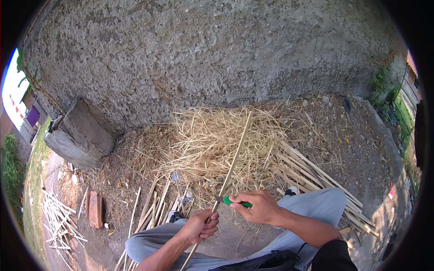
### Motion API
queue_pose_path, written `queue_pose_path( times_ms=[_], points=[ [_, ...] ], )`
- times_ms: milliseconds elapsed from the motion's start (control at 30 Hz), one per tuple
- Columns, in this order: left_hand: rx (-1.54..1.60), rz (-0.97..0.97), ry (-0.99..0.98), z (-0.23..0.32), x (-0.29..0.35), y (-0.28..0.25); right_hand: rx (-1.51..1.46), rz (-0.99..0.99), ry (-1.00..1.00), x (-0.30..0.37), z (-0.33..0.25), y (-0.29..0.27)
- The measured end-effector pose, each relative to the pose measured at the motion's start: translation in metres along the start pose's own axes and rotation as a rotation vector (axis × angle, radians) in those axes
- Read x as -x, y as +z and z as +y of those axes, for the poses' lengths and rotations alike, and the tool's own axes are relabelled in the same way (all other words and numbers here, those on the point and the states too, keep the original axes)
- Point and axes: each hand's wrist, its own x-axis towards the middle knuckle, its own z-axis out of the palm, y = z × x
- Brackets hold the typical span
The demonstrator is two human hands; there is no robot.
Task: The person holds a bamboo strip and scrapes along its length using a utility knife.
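Observation:
My left hand (202,226) is closed around a long, thin bamboo strip (236,155), which slants from my lap up over the shavings. In my right hand (261,207) is a knife with a green handle (227,200), gripped in closed fingers. Its short blade (219,198) lies against the strip just above my left hand. Beyond my knees spreads a pile of pale, curly shavings (212,140), with the strip's far end above it.
Split strips (307,171) lie in a bundle by my right knee, more (158,203) by my left. At far left are a heap of thin pale sticks (58,221), a reddish brick (94,210) and a concrete block (83,133). A rough grey wall (217,54) rises ahead.

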Motion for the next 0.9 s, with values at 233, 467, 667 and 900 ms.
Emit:
queue_pose_path(
  times_ms=[233,467,667,900],
  points=[
    [-0.045,0.023,0.043,-0.006,0.001,0.002,-0.012,0.088,-0.109,-0.002,0.002,0.008],
    [-0.081,0.122,0.053,-0.014,0.008,0.01,0.121,0.184,-0.082,-0.011,0.008,0.004],
    [-0.146,0.183,0.102,-0.02,0.011,0.012,0.086,0.177,-0.089,-0.021,0.014,-0.002],
    [-0.164,0.227,0.113,-0.017,0.013,0.016,0.114,0.245,-0.119,-0.024,0.017,0.001]
  ],
)
